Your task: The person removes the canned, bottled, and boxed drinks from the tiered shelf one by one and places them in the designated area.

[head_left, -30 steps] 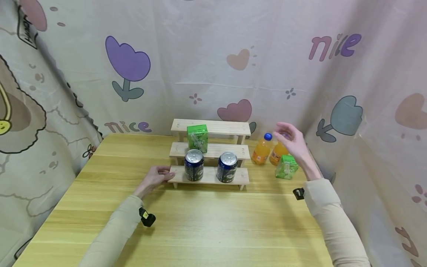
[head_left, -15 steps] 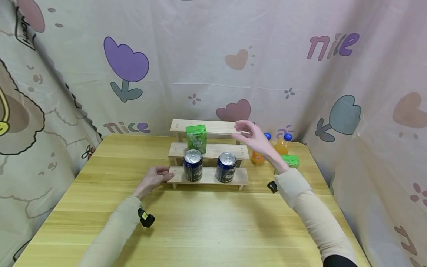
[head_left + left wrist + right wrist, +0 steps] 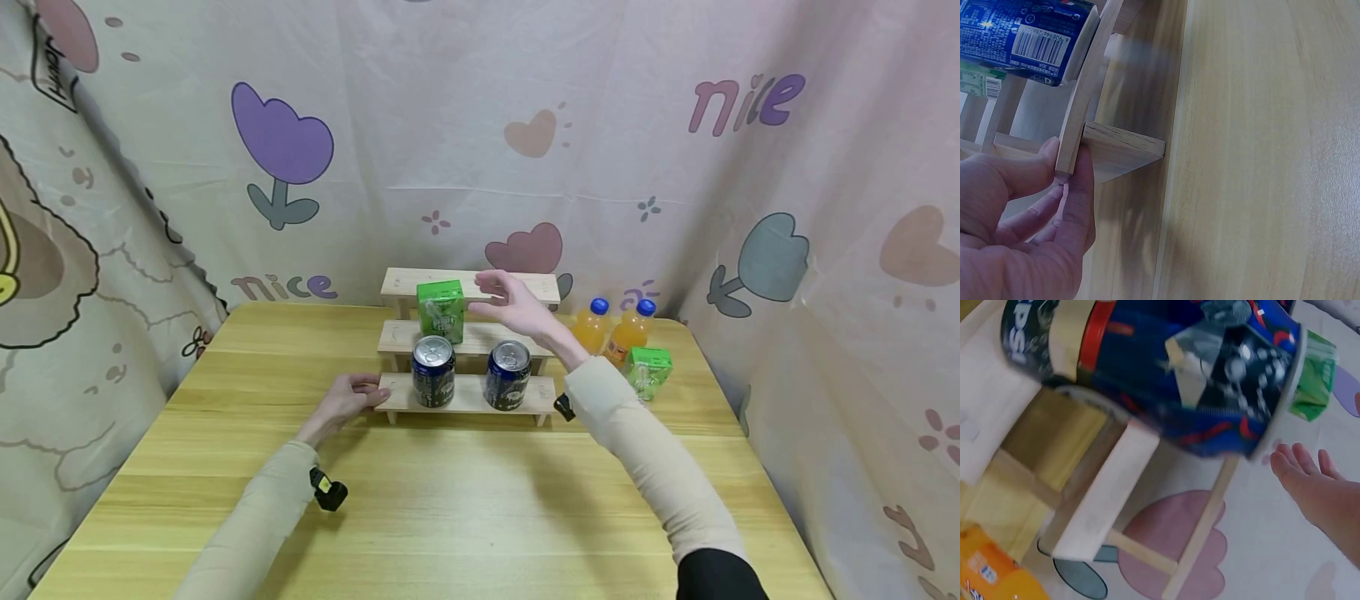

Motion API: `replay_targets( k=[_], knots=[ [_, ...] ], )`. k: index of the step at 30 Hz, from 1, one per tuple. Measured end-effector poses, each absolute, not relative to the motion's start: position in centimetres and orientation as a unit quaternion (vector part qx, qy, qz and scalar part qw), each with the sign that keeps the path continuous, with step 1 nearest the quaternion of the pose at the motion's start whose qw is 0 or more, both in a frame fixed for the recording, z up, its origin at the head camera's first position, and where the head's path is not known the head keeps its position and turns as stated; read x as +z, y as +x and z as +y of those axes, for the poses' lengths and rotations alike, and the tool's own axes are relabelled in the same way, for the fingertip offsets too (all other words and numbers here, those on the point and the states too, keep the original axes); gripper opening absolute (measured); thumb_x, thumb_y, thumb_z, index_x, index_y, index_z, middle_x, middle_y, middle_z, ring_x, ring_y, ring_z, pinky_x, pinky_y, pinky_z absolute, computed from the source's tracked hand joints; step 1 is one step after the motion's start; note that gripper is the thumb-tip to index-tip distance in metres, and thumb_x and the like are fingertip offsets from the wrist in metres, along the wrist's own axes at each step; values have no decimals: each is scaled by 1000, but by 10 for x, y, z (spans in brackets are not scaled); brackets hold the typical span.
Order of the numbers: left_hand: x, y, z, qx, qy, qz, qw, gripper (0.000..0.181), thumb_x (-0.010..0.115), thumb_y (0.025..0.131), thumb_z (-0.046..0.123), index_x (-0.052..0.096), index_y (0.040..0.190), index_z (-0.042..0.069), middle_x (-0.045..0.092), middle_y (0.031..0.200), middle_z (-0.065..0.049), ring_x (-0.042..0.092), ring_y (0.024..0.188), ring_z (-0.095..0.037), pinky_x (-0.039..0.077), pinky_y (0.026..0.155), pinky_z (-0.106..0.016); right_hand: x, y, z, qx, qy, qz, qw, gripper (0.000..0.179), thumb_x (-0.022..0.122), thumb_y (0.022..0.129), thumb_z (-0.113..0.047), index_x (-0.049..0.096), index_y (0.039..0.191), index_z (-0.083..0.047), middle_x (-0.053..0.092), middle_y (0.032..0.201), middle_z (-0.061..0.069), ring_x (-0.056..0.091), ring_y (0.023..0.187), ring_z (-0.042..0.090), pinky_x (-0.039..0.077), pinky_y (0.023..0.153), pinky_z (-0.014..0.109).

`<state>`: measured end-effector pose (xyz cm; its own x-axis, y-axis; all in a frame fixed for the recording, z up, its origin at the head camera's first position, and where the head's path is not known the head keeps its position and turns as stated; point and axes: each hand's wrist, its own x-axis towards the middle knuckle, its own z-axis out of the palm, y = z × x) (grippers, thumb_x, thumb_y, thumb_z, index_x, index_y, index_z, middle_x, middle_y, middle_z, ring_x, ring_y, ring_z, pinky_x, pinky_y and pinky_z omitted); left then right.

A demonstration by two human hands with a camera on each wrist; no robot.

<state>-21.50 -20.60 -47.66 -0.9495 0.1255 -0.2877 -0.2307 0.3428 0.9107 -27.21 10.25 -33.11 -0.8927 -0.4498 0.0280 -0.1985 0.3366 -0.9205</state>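
A three-step wooden display rack (image 3: pixel 471 393) stands on the table. My left hand (image 3: pixel 341 407) pinches the left end of its lowest step; in the left wrist view the thumb (image 3: pixel 1050 156) lies on top with fingers beneath. Two dark blue Pepsi cans, left (image 3: pixel 433 375) and right (image 3: pixel 507 379), stand upright on that step. A green drink carton (image 3: pixel 441 312) stands on the middle step. Just right of this carton, my right hand (image 3: pixel 517 308) hovers with loosely bent fingers, holding nothing. A can (image 3: pixel 1210 375) fills much of the right wrist view.
Right of the rack stand two orange drink bottles with blue caps, one nearer the rack (image 3: pixel 590 332) and one farther right (image 3: pixel 628 337). Another green carton (image 3: pixel 648 371) is in front of them. A patterned curtain (image 3: pixel 420 125) hangs behind the wooden table (image 3: pixel 450 517).
My right hand has moved left, from above the orange bottles to beside the green carton on the rack. My left hand keeps its pinch on the lowest step.
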Motion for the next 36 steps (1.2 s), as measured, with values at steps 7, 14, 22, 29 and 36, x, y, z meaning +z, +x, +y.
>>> replay_targets(
  k=[7,14,22,29,36],
  knots=[
    [-478,-215,-208,572,-29,805,157,57,68,96,12,44,139,-18,63,123,-31,63,86,-9,58,73,-19,-338,-280,85,-546,-198,801,144,70,67,95,-12,31,154,-2,35,162,16,35,150,31,30,126,43],
    [-475,-213,-212,582,-11,799,152,65,75,92,20,47,135,-19,67,114,-27,65,86,-12,58,72,-20,-341,-285,74,-578,-182,779,162,71,67,95,-6,30,156,-5,32,163,16,32,152,32,28,127,44],
    [-476,-214,-207,551,-38,819,156,57,67,97,15,46,139,-15,60,129,-33,65,93,-13,57,75,-20,-345,-290,64,-596,-172,765,172,64,63,96,0,34,153,-3,46,151,20,44,143,35,39,121,44],
    [-477,-215,-207,552,-37,818,157,57,67,97,15,45,140,-15,62,126,-32,63,90,-10,57,74,-19,-345,-292,61,-589,-167,777,150,53,66,93,2,47,143,-1,59,135,24,58,127,36,51,109,42],
    [-478,-215,-207,557,-36,816,153,55,67,97,13,47,138,-16,64,123,-31,63,87,-8,57,74,-19,-343,-291,61,-569,-182,794,114,46,70,91,2,54,134,3,62,130,25,62,123,38,54,106,41]
  ],
)
